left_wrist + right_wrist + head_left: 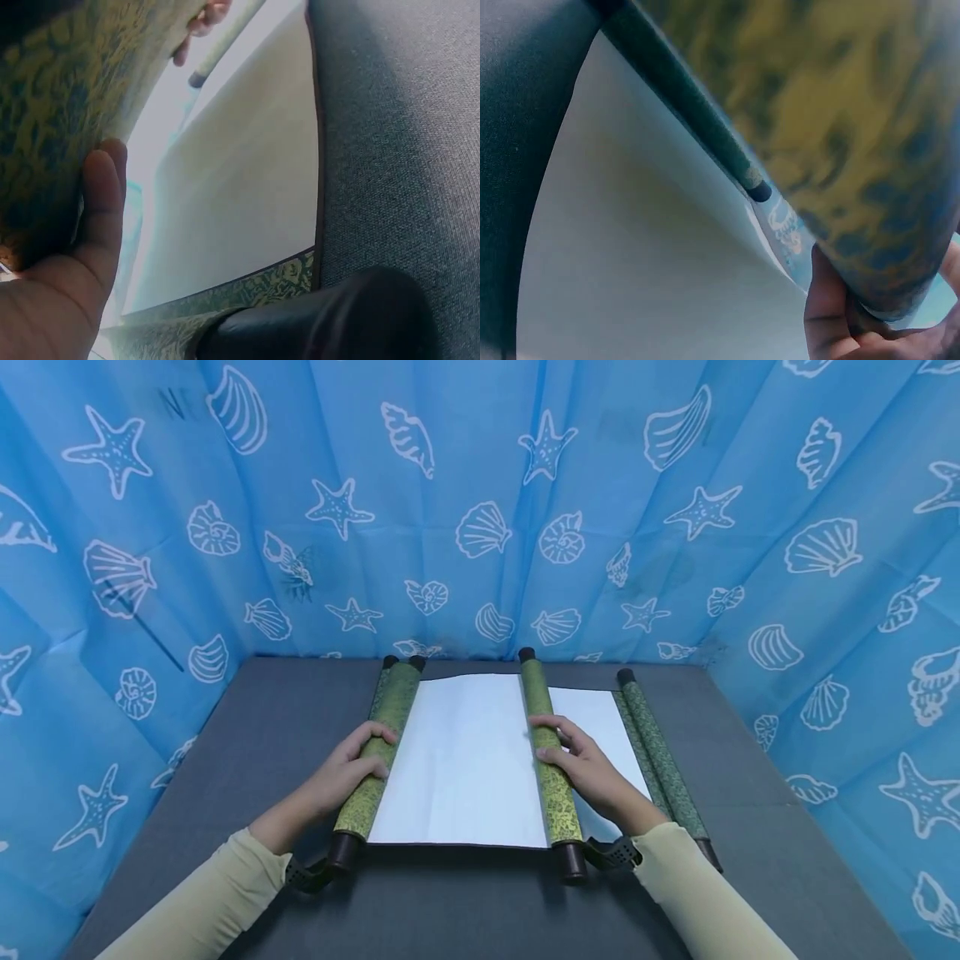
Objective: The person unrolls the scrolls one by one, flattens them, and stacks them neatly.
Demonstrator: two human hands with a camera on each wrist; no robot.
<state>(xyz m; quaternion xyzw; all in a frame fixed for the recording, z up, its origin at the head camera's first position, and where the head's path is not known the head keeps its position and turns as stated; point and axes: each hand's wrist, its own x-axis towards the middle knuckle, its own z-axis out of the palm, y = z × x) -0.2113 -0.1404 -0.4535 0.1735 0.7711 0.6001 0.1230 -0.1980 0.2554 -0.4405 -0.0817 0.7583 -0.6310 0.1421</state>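
Observation:
My left hand (352,768) grips the left roller (392,722) of a scroll in green-gold brocade, thumb and fingers around it. My right hand (588,768) holds the matching right roller (558,793) near its middle. White paper (465,760) spans the gap between the two rollers. A second white sheet (588,718) shows to the right, ending at a green brocade band and a darker green roller (663,760). Below the held roller in the left wrist view is another roller's dark end knob (315,322). In the right wrist view, the brocade roller (840,135) hides much of the scene.
A grey cloth-covered table (420,910) lies beneath the scrolls. Blue curtains (465,460) printed with shells and starfish hang behind and on both sides. Dark straps (611,853) sit at both wrists, by the cream sleeves (697,893).

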